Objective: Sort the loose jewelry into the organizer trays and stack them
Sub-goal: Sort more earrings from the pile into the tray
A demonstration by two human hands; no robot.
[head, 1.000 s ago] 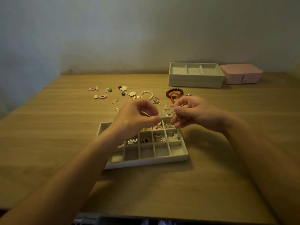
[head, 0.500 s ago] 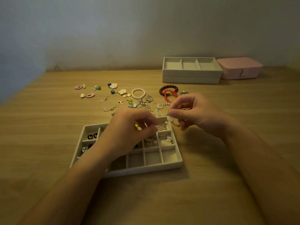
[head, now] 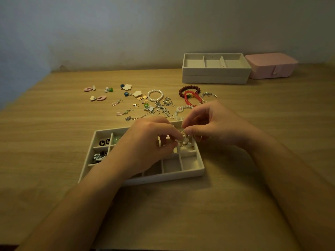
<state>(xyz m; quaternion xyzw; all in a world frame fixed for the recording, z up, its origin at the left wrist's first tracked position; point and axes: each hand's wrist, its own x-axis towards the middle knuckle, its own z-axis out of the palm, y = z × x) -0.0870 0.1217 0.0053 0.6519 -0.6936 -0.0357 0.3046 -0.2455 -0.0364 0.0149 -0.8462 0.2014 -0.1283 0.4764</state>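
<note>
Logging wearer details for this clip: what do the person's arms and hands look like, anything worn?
Two bare hands, left hand and right hand, no gloves. Both forearms are bare to the picture's edge: no sleeves, watch or wristband shows. No ring is visible.

Home setting, likely: light wood-grain tabletop (head: 54,142) against plain pale wall (head: 126,33); closed pink rectangular jewellery case (head: 268,65) well beyond the grip, rightward.

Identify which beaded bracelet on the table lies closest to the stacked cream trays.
The dark maroon bracelet; the bright red one overlaps its near side, the white pearl one lies left.
</note>
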